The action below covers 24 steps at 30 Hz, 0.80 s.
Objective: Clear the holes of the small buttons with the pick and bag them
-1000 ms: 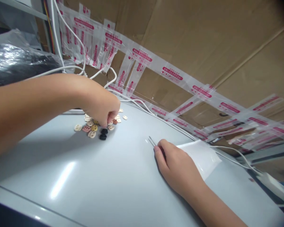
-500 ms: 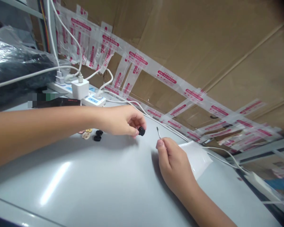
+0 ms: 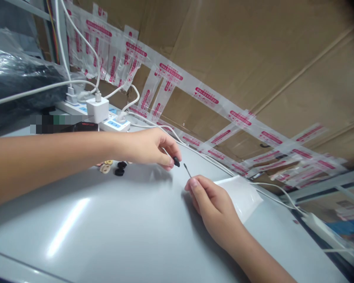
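Note:
My left hand [image 3: 153, 147] pinches a small black round piece [image 3: 176, 161] between thumb and fingertips, above the grey tabletop [image 3: 129, 228]. To the right, my right hand [image 3: 209, 200] is closed around a thin metal rod [image 3: 187, 170] with a dark, flattened tip, much like a small screwdriver; the handle end is hidden in the fist. The tip points up and left at the black piece, with a small gap between them. Below my left wrist lie more black round pieces [image 3: 119, 171] and several cream and yellow button-like pieces [image 3: 105, 168], partly covered by the forearm.
A white power strip [image 3: 115, 125] with a white charger [image 3: 97, 109] and cables stands behind my left arm. White sheet material [image 3: 243, 196] lies beyond my right hand. Taped cardboard [image 3: 238, 78] walls the back. Plastic-wrapped dark stuff [image 3: 20, 86] sits at left.
My right hand has moved left, bringing the rod's tip closer to the black piece. The black piece has turned in my left fingers and shows a narrower side.

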Available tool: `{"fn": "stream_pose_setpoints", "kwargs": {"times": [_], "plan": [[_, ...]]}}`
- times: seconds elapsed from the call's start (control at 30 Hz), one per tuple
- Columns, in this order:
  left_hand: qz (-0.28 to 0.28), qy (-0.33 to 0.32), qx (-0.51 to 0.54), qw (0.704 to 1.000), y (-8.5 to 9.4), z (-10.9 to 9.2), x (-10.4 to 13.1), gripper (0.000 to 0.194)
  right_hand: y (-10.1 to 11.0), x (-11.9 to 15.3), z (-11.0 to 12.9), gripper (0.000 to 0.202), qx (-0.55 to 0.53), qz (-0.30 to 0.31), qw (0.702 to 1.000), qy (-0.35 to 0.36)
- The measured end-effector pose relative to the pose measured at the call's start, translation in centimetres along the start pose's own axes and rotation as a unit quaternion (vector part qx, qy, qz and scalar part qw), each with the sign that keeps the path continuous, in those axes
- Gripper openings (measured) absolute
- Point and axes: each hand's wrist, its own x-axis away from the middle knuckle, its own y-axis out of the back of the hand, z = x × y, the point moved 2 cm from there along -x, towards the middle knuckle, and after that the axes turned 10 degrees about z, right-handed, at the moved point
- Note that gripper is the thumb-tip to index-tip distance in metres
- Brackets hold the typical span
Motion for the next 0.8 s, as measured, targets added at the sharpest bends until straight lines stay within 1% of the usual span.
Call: {"fn": "stream_pose_setpoints", "kwargs": {"times": [0.17,0.3,0.37,0.47,0.63,0.8], "plan": [[-0.029,0.020,-0.069,0.997,0.12,-0.12,0.11,0.034,-0.05,0.28,0.34,0.041,-0.047,0.028,0.998,-0.025],[-0.031,-0.008,-0.052,0.998,0.00,-0.03,0.04,0.032,-0.10,0.26,0.47,0.042,-0.065,0.043,0.996,-0.042],[-0.031,-0.020,-0.035,0.999,-0.08,0.14,-0.09,0.032,-0.11,0.20,0.45,0.043,-0.069,0.042,0.996,-0.042],[-0.031,-0.019,-0.027,0.999,-0.20,0.38,-0.26,0.034,-0.17,0.18,0.44,0.042,-0.070,0.041,0.996,-0.038],[-0.018,-0.029,-0.020,0.999,-0.54,0.31,-0.32,0.035,-0.29,0.36,0.53,0.040,-0.049,0.032,0.998,-0.025],[-0.033,-0.036,-0.040,0.998,-0.82,0.10,-0.36,0.034,-0.21,0.28,0.68,0.039,-0.014,0.012,1.000,-0.013]]}}
